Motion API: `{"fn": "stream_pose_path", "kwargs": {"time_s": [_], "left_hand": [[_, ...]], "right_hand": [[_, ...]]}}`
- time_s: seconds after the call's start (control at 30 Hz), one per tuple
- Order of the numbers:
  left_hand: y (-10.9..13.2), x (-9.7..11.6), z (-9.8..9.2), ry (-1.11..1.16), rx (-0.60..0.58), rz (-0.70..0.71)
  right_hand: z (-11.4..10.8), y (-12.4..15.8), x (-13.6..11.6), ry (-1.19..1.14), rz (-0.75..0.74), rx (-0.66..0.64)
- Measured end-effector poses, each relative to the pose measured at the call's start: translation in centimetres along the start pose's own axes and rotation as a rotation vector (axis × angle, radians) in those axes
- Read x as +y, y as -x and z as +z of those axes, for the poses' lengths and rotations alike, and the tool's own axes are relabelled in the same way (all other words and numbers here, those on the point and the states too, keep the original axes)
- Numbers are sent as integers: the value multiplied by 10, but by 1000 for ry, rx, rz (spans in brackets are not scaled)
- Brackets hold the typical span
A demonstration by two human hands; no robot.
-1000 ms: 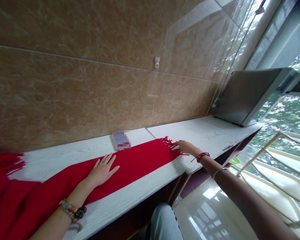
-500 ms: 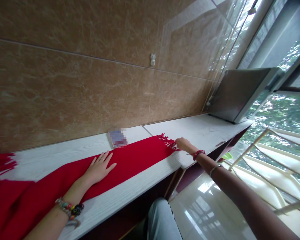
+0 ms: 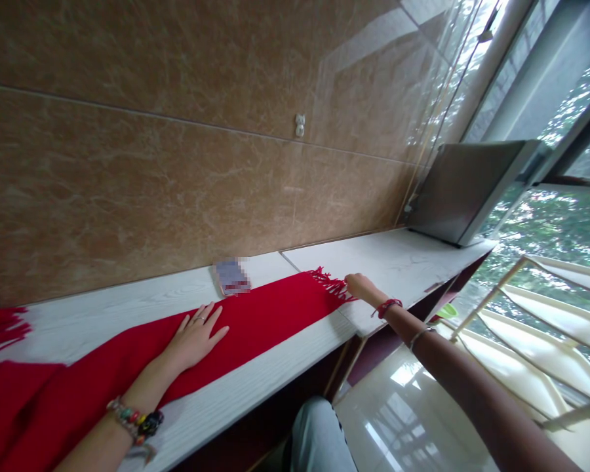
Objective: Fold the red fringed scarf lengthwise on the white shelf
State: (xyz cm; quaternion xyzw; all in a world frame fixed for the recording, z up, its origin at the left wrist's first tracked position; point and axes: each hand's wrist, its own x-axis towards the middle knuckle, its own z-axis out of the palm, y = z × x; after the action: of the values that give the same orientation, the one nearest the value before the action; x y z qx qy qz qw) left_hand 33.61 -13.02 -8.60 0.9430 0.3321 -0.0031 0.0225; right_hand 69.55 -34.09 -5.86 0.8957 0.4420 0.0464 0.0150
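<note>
Nearest: a knee in grey-blue jeans [image 3: 319, 439], below the front edge of the white wood-grain counter [image 3: 255, 383]. Glossy floor tiles [image 3: 403, 419] lay to its right.

Left wrist wore a beaded bracelet [image 3: 136, 419]. Left hand [image 3: 196, 337] lay flat, palm down, fingers spread wide, pressing on the red scarf [image 3: 270, 314]; it gripped nothing. A ring showed on one finger.

The scarf ran lengthwise along the counter, stretched flat, its bulk bunched at the far left edge of view.

Right arm reached out long across the gap, with a red cord bracelet [image 3: 386, 307] at the wrist. Right hand [image 3: 361, 287] rested at the scarf's fringe [image 3: 330, 282], touching the tassels, fingers drawn together; whether they pinched the fringe could not be told.

Behind the scarf, touching its far edge, a small flat packet [image 3: 232, 276], face blurred.

Beyond: brown marble wall [image 3: 177, 164] with a small white fitting [image 3: 299, 124]. At the counter's far end, a grey box [image 3: 467, 190] by the window [image 3: 560, 223], green foliage outside.
</note>
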Motion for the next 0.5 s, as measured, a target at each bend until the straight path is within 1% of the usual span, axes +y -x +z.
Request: {"fn": "stream_pose_path", "kwargs": {"time_s": [0.07,0.13,0.2,0.27,0.3,0.37,0.43,0.5], "left_hand": [[-1,-1,1,1,2,-3],[-1,-1,3,-2,7,-2],[-1,-1,3,-9,10,1],[-1,-1,3,-13,11,2],[-2,-1,3,-15,9,1],[-2,0,2,-17,4,-4],[-2,0,2,-19,2,-5],[-1,1,1,-25,2,-4]], "right_hand": [[-8,3,12,-13,-27,37],[-14,6,16,-34,-105,39],[-13,9,10,-54,-193,2],[-7,11,2,-61,-232,-35],[-2,11,-1,-59,-225,-43],[6,10,1,-45,-163,-35],[10,8,12,-23,-61,-11],[8,5,30,-2,45,15]]}}
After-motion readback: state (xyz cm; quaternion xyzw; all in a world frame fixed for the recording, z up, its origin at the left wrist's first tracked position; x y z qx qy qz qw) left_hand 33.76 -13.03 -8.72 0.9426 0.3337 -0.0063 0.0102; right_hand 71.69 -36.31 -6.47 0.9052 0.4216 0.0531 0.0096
